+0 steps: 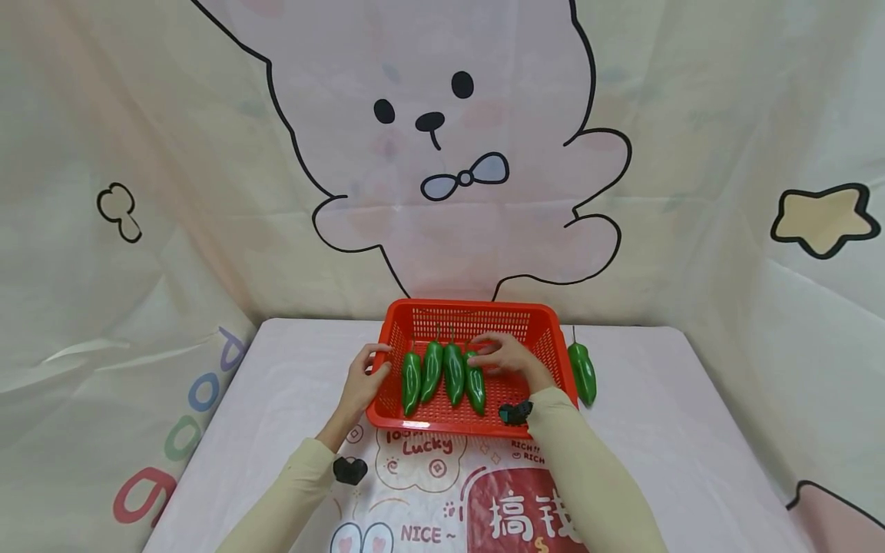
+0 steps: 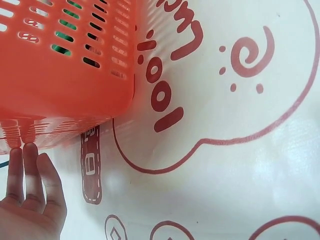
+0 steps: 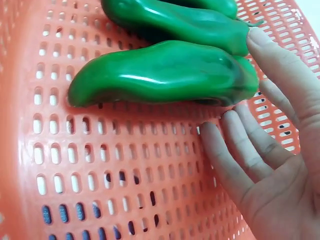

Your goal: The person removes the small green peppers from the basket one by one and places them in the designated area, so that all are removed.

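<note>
A red plastic basket (image 1: 477, 419) holds several green chili peppers (image 1: 432, 371) side by side, stems pointing to the far side. My left hand (image 1: 362, 382) is at the basket's left side. In the left wrist view its straight fingers (image 2: 31, 172) touch the outer wall. Inside the basket, my right hand (image 1: 510, 359) is at the stem end of the rightmost pepper (image 3: 160, 75). In the right wrist view, the thumb (image 3: 280, 60) reaches over that end, while the other fingers are spread beside the pepper over the mesh floor.
Another green chili pepper (image 1: 582, 373) lies on the table just right of the basket. The white table cover (image 1: 325, 338) has printed drawings and lettering. A cloth backdrop (image 1: 442, 230) with a cartoon bear rises behind the table, with more cloth at both sides.
</note>
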Demonstrator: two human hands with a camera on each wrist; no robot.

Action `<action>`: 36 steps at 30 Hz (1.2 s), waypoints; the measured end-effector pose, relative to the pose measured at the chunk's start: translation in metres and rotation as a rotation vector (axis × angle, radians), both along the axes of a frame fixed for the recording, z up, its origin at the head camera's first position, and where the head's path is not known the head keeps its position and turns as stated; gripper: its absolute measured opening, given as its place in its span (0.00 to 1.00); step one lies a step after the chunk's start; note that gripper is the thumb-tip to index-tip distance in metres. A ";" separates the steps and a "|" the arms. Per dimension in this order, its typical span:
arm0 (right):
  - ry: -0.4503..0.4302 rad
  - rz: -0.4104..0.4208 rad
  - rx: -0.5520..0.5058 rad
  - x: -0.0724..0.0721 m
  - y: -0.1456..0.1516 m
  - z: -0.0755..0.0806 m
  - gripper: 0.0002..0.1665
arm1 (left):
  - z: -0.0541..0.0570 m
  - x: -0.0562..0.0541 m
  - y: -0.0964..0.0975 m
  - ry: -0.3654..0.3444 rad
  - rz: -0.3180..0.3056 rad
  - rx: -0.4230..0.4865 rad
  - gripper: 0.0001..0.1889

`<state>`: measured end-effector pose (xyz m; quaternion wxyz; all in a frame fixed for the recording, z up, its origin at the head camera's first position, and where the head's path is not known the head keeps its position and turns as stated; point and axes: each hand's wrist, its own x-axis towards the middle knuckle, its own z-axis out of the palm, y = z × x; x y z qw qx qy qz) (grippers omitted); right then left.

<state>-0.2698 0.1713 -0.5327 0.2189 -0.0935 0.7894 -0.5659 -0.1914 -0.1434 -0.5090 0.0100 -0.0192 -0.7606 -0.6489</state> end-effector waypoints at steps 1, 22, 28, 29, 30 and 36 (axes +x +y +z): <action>-0.001 0.001 -0.001 0.000 0.000 -0.001 0.30 | 0.004 0.002 0.000 0.001 -0.004 0.001 0.16; 0.002 0.011 0.012 -0.002 -0.007 -0.007 0.26 | -0.024 -0.011 -0.003 -0.012 0.027 0.006 0.16; 0.006 0.018 0.005 -0.003 -0.005 -0.008 0.27 | -0.028 -0.014 -0.003 -0.006 0.041 0.002 0.16; 0.007 0.019 0.002 -0.003 -0.005 -0.009 0.27 | -0.025 -0.012 -0.003 -0.006 0.035 0.004 0.16; 0.009 0.020 -0.004 -0.003 -0.005 -0.009 0.27 | -0.021 -0.010 -0.002 -0.003 0.027 0.005 0.16; -0.005 0.007 -0.024 -0.002 -0.004 -0.009 0.27 | 0.008 0.004 0.001 0.007 -0.010 -0.006 0.16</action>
